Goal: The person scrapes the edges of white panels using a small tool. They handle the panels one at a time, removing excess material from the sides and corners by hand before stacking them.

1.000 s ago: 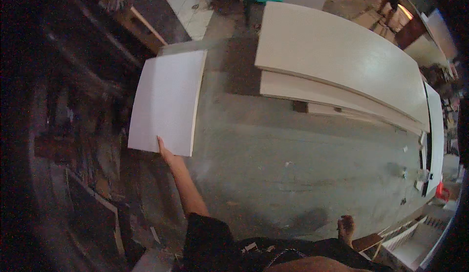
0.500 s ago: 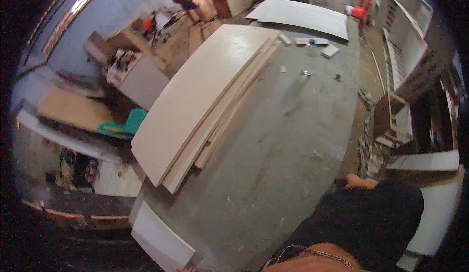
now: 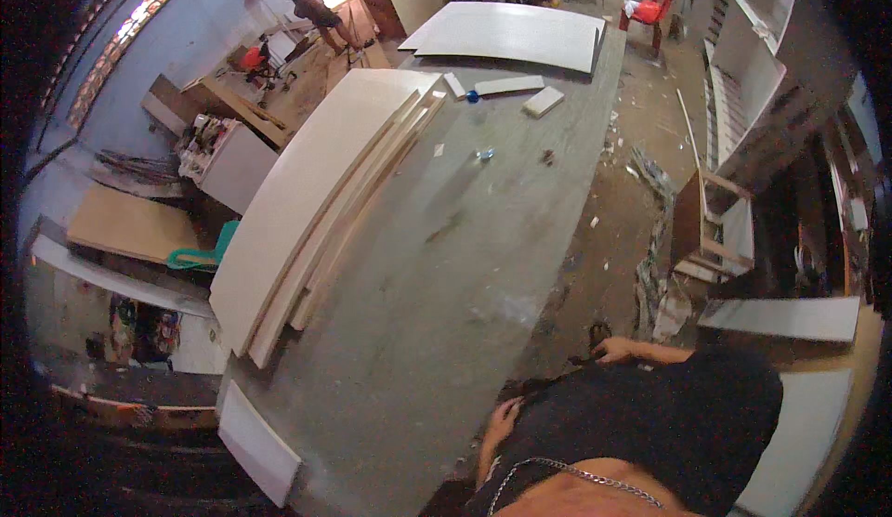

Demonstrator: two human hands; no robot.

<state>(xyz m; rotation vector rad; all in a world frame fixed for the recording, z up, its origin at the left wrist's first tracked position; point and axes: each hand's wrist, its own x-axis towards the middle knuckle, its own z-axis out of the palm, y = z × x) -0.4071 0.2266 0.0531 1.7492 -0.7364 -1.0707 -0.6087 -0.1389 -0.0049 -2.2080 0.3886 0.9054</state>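
My right hand (image 3: 615,349) is closed around a small dark object (image 3: 597,335) with a loop-like upper end, just past the edge of the grey-green worktable (image 3: 409,368). Its kind is too blurred to make out. Near that same edge, my left hand (image 3: 503,418) rests against the front of my black shirt (image 3: 650,415). Its fingers are partly hidden, so their state is unclear. On the table to the left lies a stack of long pale panels (image 3: 307,192).
White boards (image 3: 511,34) cover the table's far end, near short white blocks (image 3: 544,101). A white panel (image 3: 258,443) juts past the near left corner. A wooden frame (image 3: 714,224) and debris stand on the floor at right, a red chair (image 3: 652,15) beyond. Another person (image 3: 311,4) stands far left.
My view has shifted, so the table appears farther left. My left hand has come into sight beside the shirt. The dark object in my right hand shows more clearly.
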